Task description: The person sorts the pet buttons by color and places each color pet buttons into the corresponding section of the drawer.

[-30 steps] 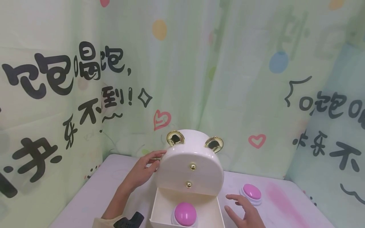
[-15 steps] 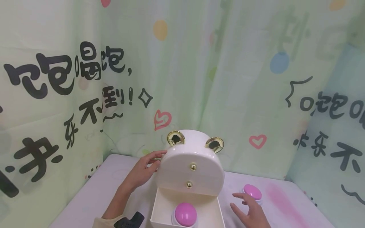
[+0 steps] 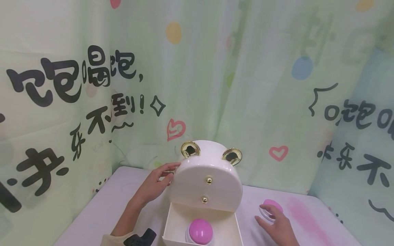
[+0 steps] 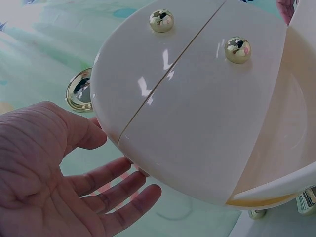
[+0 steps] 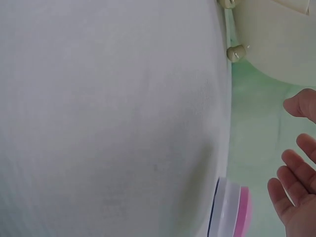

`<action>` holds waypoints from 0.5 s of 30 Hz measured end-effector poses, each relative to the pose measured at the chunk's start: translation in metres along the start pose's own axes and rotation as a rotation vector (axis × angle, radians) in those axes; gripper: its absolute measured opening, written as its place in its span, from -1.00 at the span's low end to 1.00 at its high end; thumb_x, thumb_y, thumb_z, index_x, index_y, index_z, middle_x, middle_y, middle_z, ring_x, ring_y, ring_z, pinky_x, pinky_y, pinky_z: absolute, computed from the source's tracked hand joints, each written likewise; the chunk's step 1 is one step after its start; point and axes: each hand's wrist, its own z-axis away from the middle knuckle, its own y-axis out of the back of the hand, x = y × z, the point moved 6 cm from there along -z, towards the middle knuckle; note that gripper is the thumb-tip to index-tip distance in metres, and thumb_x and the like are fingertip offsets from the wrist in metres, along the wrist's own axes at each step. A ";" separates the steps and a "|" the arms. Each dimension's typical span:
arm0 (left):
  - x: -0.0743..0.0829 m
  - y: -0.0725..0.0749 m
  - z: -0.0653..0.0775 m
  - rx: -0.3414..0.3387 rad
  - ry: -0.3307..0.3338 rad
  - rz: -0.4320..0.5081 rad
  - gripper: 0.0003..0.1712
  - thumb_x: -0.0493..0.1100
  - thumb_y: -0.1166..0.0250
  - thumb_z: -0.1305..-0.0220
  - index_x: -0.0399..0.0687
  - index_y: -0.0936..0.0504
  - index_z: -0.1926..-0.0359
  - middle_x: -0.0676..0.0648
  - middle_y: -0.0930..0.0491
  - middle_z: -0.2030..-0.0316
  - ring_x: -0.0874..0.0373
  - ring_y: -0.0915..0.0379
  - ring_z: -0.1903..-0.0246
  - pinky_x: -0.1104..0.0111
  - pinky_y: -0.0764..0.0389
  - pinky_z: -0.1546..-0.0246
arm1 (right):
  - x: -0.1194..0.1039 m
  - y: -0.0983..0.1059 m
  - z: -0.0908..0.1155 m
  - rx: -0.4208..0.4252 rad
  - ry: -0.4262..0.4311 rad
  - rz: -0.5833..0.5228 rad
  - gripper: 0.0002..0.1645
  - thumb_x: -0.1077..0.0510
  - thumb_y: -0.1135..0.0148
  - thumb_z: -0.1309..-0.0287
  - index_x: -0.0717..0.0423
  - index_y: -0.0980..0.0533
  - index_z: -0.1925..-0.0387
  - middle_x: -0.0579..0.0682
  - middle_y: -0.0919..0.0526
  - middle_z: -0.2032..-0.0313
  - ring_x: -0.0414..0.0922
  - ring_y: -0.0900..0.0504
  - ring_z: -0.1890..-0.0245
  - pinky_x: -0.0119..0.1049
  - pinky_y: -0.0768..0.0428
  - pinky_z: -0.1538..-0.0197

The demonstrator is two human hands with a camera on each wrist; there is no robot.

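Note:
A glossy white rounded storage box with gold ring-shaped ears and gold knobs stands mid-table. Its bottom drawer is pulled out, and inside sits a round pink-topped white button-like thing. My left hand rests its spread fingers against the box's left side; the left wrist view shows the fingertips at the curved edge. To the right of the box, my right hand has thumb and fingers apart beside a second pink-topped round thing, partly covering it. Contact there cannot be told.
A white cloth covers the table, with a pink stain on the right. Pale green printed curtains surround it at the back and sides. A black device is strapped to the left wrist.
My right hand has moved right, away from the drawer and over to the second pink-topped thing. My left hand, the box and the drawer have stayed in place.

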 end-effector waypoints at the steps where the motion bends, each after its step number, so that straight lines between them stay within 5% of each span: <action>1: 0.000 0.000 0.000 -0.002 -0.001 -0.001 -0.56 -0.28 -0.06 -0.39 0.09 -0.48 -0.24 -0.13 -0.51 -0.14 -0.09 -0.47 -0.08 0.23 -0.60 0.09 | 0.002 0.000 -0.001 -0.003 -0.011 0.007 -0.50 0.12 -0.55 0.18 0.14 -0.59 0.13 0.02 -0.67 0.14 -0.03 -0.64 0.20 -0.19 -0.64 0.16; 10: 0.000 0.000 -0.001 -0.005 -0.011 -0.006 -0.56 -0.28 -0.06 -0.39 0.08 -0.48 -0.25 -0.13 -0.51 -0.14 -0.10 -0.47 -0.08 0.22 -0.60 0.09 | 0.014 0.004 -0.006 0.020 -0.028 0.009 -0.46 0.13 -0.56 0.19 0.11 -0.56 0.10 0.03 -0.70 0.15 -0.07 -0.65 0.16 -0.53 -0.49 0.09; 15: 0.000 0.000 0.000 0.001 0.006 -0.001 -0.56 -0.27 -0.06 -0.39 0.11 -0.48 -0.24 -0.12 -0.51 -0.15 -0.07 -0.47 -0.07 0.22 -0.60 0.09 | 0.023 0.002 -0.010 -0.026 -0.072 0.018 -0.47 0.08 -0.54 0.14 0.11 -0.57 0.08 0.07 -0.69 0.14 0.04 -0.66 0.15 -0.23 -0.59 0.07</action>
